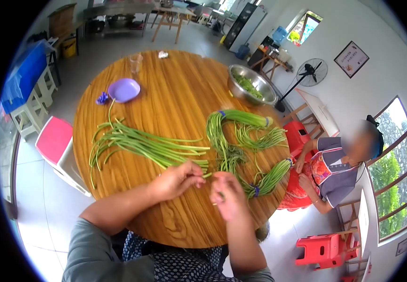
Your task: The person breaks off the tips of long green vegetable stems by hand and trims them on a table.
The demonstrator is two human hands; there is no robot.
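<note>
My left hand (179, 180) is closed in a pinch on a thin green stem (207, 175), whose tip points toward my right hand. My right hand (229, 193) is closed beside it, fingertips together; a small pale bit shows under the fingers, too blurred to name. Just beyond my left hand, a loose pile of long green stems (149, 144) lies spread on the round wooden table (180, 221). On the right lie a bundle of stems (245, 116) and another bundle (274, 178), both tied with purple-blue bands, with thin curled stems (259, 137) between them.
A metal bowl (265, 87) holding green pieces stands at the far right of the table. Toward the far left are a purple bowl (124, 90), a purple bundle (102, 98) and a clear cup (136, 62). Another person (323, 169) sits at the right, near red stools (325, 251).
</note>
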